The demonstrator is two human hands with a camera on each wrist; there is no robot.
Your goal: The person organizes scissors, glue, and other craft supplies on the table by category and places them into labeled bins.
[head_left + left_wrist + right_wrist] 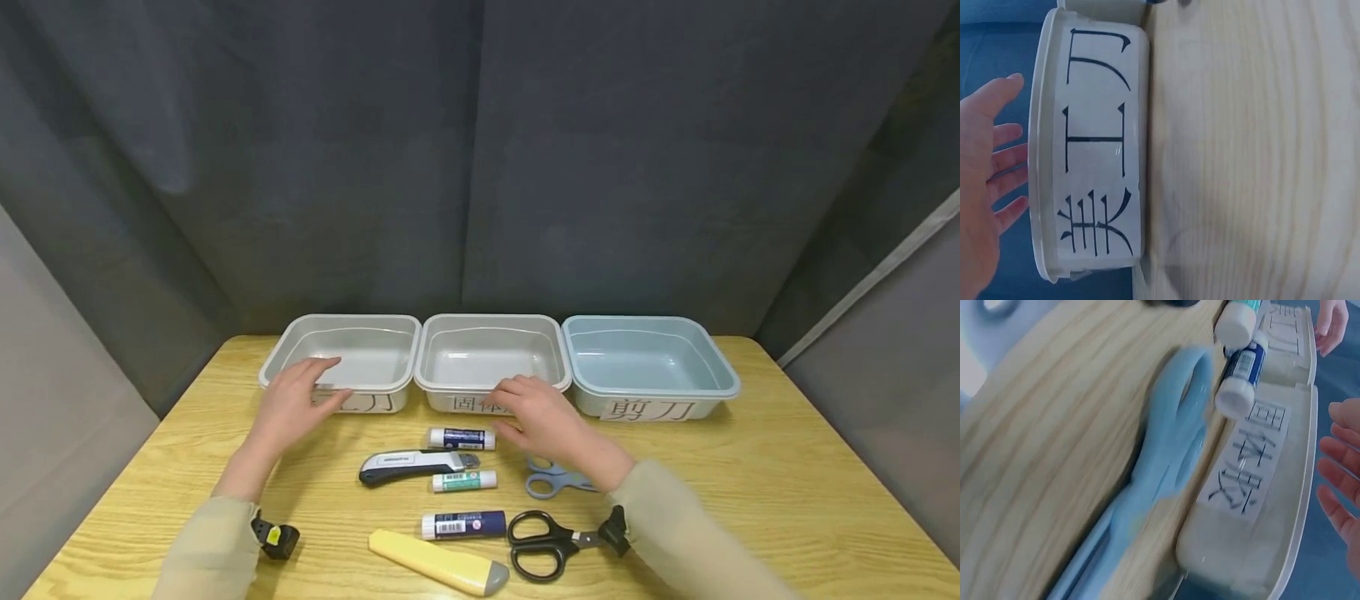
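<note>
One glue stick [461, 439], between hands [298, 402] [546, 421] — (nearer right)

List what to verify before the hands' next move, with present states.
1. Left hand free: ok, holding nothing.
2. Right hand free: ok, holding nothing.
3. Middle bin's label readable: ok in the right wrist view.
4. Glue sticks inside a bin: not ok, three lie on the table.
5. White-and-black knife's blade retracted: cannot tell, too small.
6. Black scissors closed: cannot tell, tips hidden.
</note>
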